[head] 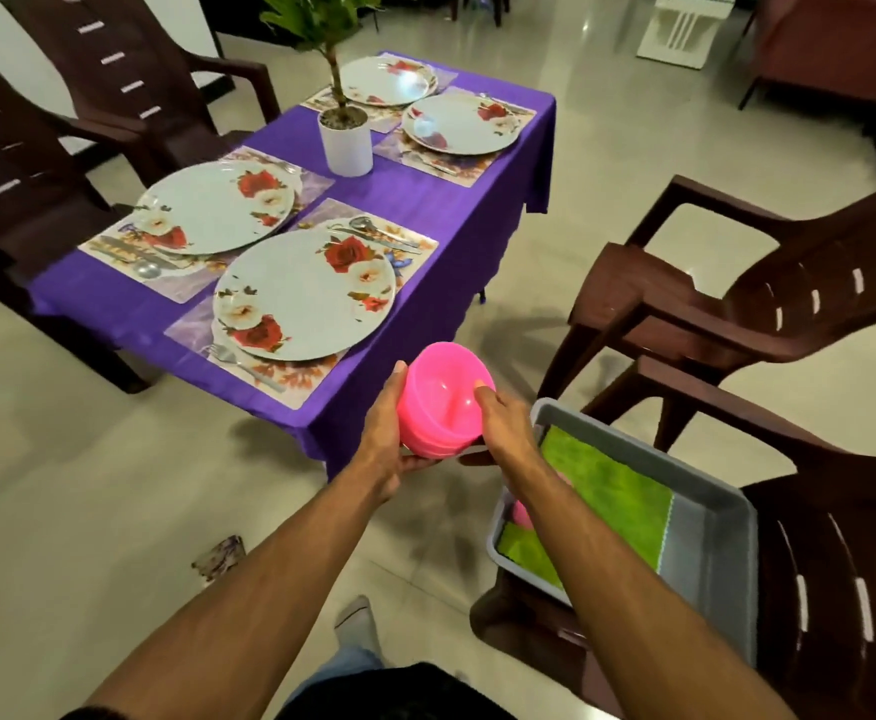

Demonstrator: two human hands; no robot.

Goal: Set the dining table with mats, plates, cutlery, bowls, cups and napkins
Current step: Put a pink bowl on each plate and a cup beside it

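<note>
1. Head view: four round white plates with red rose prints [303,293] lie on four floral place mats [428,243] on the counter covered by a purple cloth [425,200], two near the near edge and two near the far edge.
2. Cutlery shows beside each plate; single pieces blur and cannot be counted.
3. One white pot with a green plant [345,142] stands mid-counter.
4. A stack of pink plastic bowls [443,400] is off the counter's near corner; their number is unclear. The left hand [389,428] cups the stack's side and base; the right hand [503,420] grips its rim.
5. One grey plastic tub [711,543] sits on a brown plastic chair [841,563], holding green cloths [612,491] and a pink object largely hidden by the right arm.
</note>
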